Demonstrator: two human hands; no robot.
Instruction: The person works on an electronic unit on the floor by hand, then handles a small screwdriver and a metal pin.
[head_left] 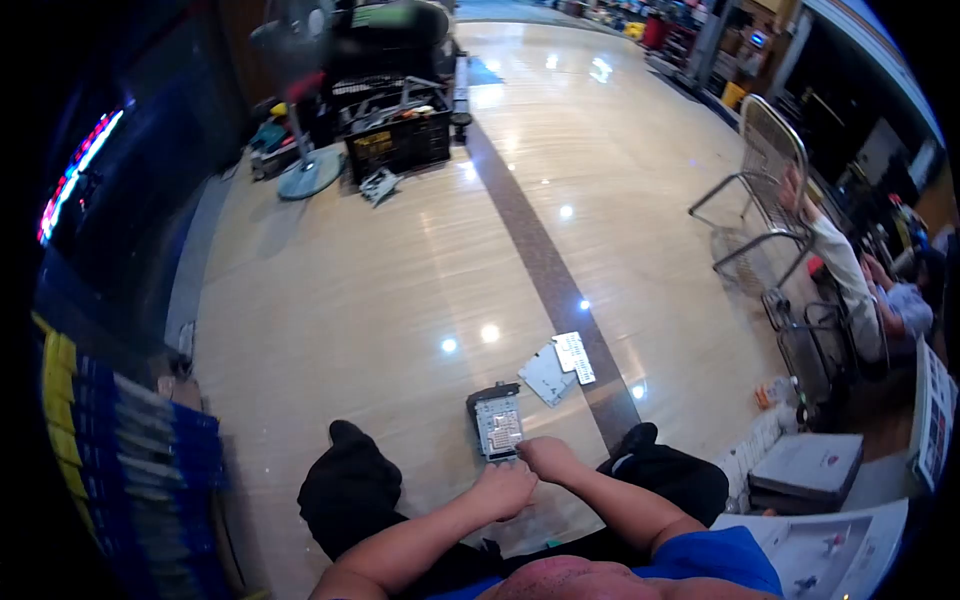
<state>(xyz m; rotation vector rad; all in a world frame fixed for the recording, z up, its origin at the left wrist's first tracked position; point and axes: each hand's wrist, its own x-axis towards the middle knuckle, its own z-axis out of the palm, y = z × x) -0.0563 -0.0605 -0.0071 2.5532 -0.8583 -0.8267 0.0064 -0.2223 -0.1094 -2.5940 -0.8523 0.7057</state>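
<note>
An opened electronic unit point(499, 424) with a silvery, board-like inside and a black end piece lies on the floor between my legs. My left hand point(504, 488) is closed just below the unit's near edge. My right hand point(548, 460) is closed at the unit's near right corner, its fingertips against or very close to that edge. Whatever the fingers pinch is too small or hidden to make out. Beyond the unit lie a flat grey metal plate point(547, 375) and a white slotted plate point(574, 358) partly over it.
A fan point(310, 172) and a black crate point(400, 142) of parts stand far left. A metal chair point(772, 165) and a reclining person point(850, 260) are at right. Boxes point(808, 466) lie near my right knee; blue-and-yellow stacked packages point(130, 440) line the left.
</note>
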